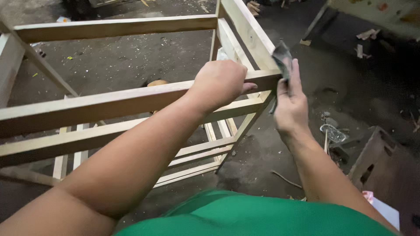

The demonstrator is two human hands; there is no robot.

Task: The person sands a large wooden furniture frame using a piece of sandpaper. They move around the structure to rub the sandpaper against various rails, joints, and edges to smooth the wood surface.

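Left hand is wrapped over the top rail of a bare wooden frame, near the corner. Right hand is pressing a small grey sheet of sandpaper against that corner's outer face. The frame stands on a dusty dark floor littered with wood scraps. Green shirt at the bottom.

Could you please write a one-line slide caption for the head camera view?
Left hand grips a bare wooden frame rail while the right hand presses a dark sanding sheet to its corner.
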